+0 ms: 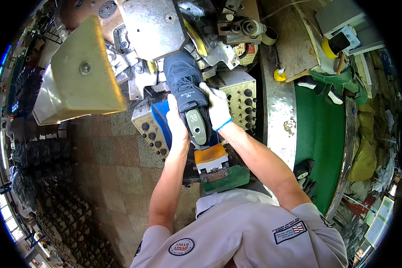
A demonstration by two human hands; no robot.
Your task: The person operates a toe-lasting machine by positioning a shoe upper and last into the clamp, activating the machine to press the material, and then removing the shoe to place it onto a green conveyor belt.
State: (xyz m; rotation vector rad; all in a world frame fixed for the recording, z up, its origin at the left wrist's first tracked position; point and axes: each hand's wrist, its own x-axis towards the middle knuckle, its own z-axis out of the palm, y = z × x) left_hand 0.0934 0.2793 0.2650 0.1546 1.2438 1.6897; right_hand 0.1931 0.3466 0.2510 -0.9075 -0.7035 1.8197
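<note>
A dark shoe upper (186, 80) is stretched over a grey-green shoe last (197, 127), its toe pointing away from me beneath the machine's metal plate (155, 27). My left hand (177, 119) presses along the left side of the heel end, fingers closed against it. On the other side my right hand (218, 107), in a white glove with a blue cuff, grips the upper near the laces and collar. The last's heel end faces me, above an orange machine pad (211, 154). The toe tip is hidden under the plate.
Control boxes with black knobs (242, 102) flank the shoe. A large cream lamp-like hood (82, 71) hangs at the left. To the right runs a green conveyor belt (315, 129) with shoes on it, beside a metal edge (281, 120). Racks of dark shoes (71, 210) stand at the lower left.
</note>
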